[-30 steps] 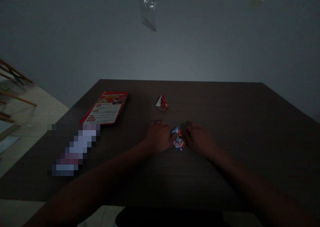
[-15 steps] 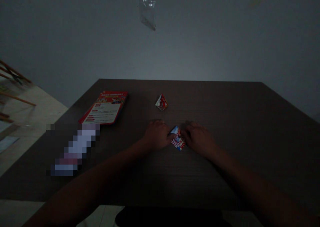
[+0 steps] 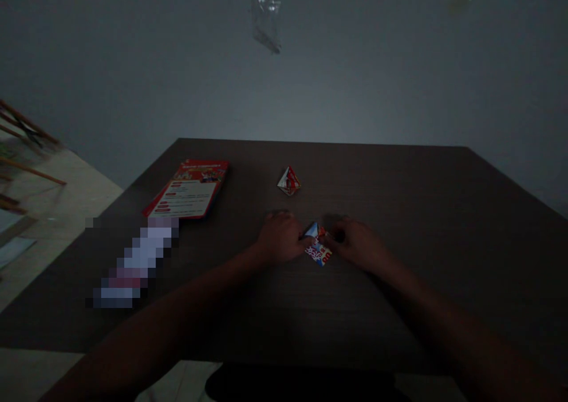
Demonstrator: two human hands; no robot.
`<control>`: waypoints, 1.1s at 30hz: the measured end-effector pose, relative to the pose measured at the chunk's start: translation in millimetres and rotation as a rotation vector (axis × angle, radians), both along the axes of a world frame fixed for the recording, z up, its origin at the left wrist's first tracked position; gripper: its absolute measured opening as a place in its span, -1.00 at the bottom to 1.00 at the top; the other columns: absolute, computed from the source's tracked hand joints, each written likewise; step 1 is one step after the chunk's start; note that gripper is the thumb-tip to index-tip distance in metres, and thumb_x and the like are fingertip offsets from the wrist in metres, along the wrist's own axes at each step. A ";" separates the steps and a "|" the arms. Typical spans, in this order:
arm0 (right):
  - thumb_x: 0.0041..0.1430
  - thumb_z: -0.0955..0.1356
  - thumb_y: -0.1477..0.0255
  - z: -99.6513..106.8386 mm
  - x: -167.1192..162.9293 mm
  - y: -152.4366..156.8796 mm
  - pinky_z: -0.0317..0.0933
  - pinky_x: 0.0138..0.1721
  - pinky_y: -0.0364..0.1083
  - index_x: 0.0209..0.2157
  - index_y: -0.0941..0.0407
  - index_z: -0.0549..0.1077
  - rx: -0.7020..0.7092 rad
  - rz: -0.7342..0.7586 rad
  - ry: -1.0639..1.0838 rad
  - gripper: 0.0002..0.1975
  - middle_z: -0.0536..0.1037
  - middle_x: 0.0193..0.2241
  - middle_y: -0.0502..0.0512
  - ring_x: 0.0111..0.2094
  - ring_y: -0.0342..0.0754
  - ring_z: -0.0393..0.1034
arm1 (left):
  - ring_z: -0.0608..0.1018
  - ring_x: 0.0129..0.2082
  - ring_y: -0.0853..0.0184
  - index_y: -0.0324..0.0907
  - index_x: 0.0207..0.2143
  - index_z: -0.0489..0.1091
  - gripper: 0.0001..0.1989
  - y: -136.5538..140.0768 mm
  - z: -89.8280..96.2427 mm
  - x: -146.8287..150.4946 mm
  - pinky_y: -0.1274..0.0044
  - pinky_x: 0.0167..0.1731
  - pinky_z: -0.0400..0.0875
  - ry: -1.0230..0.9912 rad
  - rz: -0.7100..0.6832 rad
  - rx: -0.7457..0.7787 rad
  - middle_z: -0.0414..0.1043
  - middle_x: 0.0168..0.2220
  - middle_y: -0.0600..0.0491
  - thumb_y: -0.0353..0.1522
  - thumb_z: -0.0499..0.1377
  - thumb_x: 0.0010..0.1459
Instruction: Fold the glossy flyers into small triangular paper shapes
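Note:
A small folded piece of printed paper (image 3: 319, 252), blue, red and white, lies on the table between my hands. My left hand (image 3: 280, 236) is at its left side, fingers curled and the thumb pressing on the paper's edge. On the other side my right hand (image 3: 358, 243) pinches the paper's right corner with thumb and forefinger. Behind them stands a folded paper shape (image 3: 289, 181), pointed at the top, in red and white. The dim light hides the fingertips in part.
A stack of red and white printed leaflets (image 3: 190, 189) lies at the left on the dark wooden table (image 3: 399, 189). Nearer me is a blurred-out pale long object (image 3: 139, 263). A clear plastic bag (image 3: 267, 15) hangs on the wall behind.
My right hand's fingers have drawn in and shifted slightly at the paper's right corner. The left hand stays at the paper's left edge. The whole view has moved a little.

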State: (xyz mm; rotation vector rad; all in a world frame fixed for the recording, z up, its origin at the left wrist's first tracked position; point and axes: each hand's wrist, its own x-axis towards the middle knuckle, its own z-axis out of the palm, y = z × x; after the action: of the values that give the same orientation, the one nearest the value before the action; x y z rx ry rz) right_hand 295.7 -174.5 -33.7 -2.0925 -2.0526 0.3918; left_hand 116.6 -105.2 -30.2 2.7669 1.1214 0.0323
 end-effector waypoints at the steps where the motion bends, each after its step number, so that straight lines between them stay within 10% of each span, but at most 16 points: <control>1: 0.11 0.25 0.15 0.0 0.0 0.4 0.07 -0.43 -0.13 -0.48 0.12 0.47 -0.005 -0.014 0.000 -0.65 0.48 -0.43 0.13 -0.42 -0.06 0.34 | 0.44 -0.26 0.16 -0.16 -0.47 0.48 -0.55 0.1 -0.7 0.4 0.34 -0.25 0.26 -0.002 0.005 0.005 0.42 -0.35 -0.08 -0.02 0.00 0.08; 33: 0.13 0.25 0.17 0.2 17.3 3.2 0.05 -0.52 -0.16 -0.45 0.13 0.49 -0.149 0.017 0.088 -0.65 0.54 -0.47 0.11 -0.48 -0.08 0.38 | 0.48 -0.36 0.32 -0.15 -0.42 0.50 -0.66 31.7 2.1 -18.4 0.59 -0.45 0.18 0.027 -0.036 -0.276 0.51 -0.36 0.05 -0.08 0.16 -0.05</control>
State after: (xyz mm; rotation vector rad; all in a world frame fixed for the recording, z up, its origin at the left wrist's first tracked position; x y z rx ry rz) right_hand 313.0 -171.3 -33.5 -2.0998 -2.0499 0.6460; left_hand 98.2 -73.5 -28.0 2.5481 0.9974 -0.1532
